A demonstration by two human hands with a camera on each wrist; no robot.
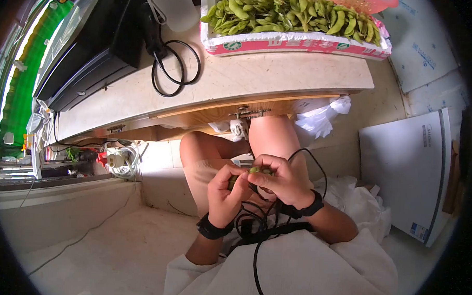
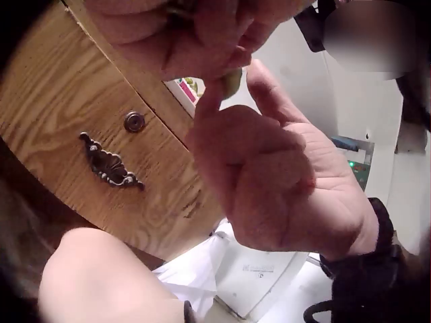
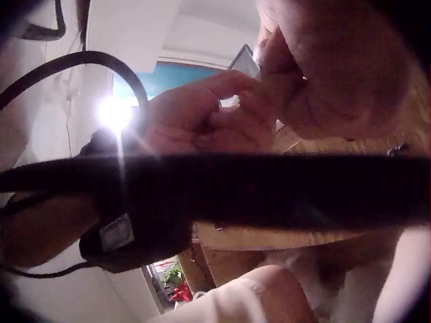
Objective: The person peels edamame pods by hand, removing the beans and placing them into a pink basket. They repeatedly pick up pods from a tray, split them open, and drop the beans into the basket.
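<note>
Two hands meet over the lap around a small green pod (image 1: 255, 170)
The left hand (image 1: 225, 196) curls its fingers, with more green showing inside them, and its tips pinch the pod; the right hand (image 1: 284, 184) grips it narrowly between thumb and fingers, while a box (image 1: 296, 47) heaped with pods (image 1: 282, 15) sits on the table (image 1: 259, 70) beyond

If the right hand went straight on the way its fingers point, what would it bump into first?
Probably the left hand: the right hand's fingers point at it, with green pods at their fingertips. Exact depth is unclear.
</note>
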